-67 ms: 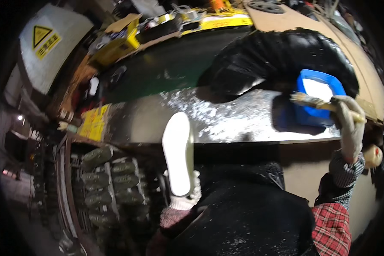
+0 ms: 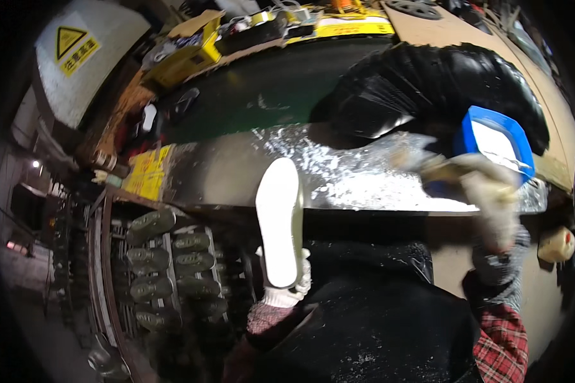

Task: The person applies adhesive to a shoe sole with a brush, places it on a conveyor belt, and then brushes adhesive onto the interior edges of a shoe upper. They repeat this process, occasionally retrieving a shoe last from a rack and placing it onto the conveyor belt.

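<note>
My gloved left hand (image 2: 292, 292) is closed round the lower end of a shoe (image 2: 279, 220), whose white underside faces up. The shoe stands out over the near edge of the workbench. To the right, my gloved right hand (image 2: 492, 198) is wrapped round a brush (image 2: 437, 167). Motion smears both hand and brush, and the bristles point left above the white-spattered bench top. Just behind that hand sits a blue tub (image 2: 465, 137) with white liquid in it; the hand partly hides its front.
A bunched black plastic-covered bundle (image 2: 428, 89) lies behind the tub. Racks of dark green shoes (image 2: 150, 262) stand below the bench at left. A yellow box (image 2: 182, 67) sits at the back left. A pale plastic container (image 2: 556, 246) is at far right.
My right hand and brush have swung left and slightly down, away from the tub. The left hand still holds the shoe; the whole view has shifted slightly.
</note>
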A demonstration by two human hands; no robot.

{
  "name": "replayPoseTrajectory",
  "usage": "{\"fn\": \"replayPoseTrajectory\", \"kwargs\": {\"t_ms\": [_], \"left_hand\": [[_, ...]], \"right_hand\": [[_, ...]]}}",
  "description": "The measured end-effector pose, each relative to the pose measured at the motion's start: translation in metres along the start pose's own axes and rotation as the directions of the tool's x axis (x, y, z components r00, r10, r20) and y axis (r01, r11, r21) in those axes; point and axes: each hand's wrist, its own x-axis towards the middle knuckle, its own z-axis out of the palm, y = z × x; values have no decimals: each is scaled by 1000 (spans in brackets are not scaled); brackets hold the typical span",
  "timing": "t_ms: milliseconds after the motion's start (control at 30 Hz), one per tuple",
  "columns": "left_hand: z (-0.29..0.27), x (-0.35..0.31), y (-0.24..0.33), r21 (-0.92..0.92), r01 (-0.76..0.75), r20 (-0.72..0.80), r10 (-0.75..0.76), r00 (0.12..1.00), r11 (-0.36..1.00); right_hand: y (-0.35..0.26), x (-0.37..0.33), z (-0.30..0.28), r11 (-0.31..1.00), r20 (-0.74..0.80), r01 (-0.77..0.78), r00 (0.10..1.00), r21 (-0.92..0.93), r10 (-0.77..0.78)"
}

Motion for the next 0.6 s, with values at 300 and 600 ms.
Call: {"fn": "replayPoseTrajectory", "kwargs": {"t_ms": [300, 600], "left_hand": [[-37, 32, 63, 104, 138, 332, -165, 929, 985], [-42, 42, 69, 86, 192, 257, -208, 944, 978]], "right_hand": [[109, 125, 161, 992, 149, -71, 985, -104, 86], [75, 140, 149, 945, 160, 52, 987, -322, 1]]}}
